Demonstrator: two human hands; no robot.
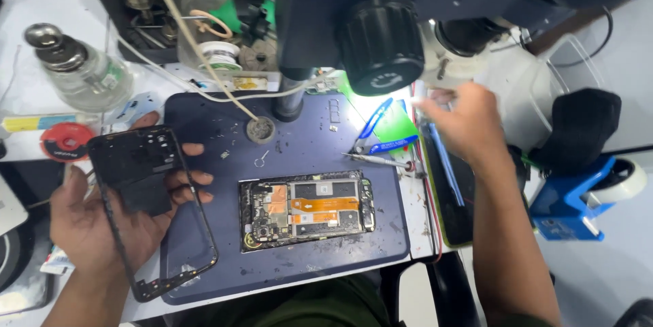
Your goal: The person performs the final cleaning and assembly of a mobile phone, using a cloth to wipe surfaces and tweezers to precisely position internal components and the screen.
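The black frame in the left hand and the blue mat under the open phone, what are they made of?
The black frame, held by the left hand, looks like thin matte plastic: dull, dark, with cut-out holes. The blue mat looks like soft rubber or silicone: flat, no shine, rounded corners, dusty smudges. Both are guesses from looks alone.

Bright lamp glare under microscope [381, 41]; right hand [462, 123] blurred

One opened phone [306, 209], one black back frame [146, 198], one glass bottle [85, 72], one tape dispenser [578, 198]
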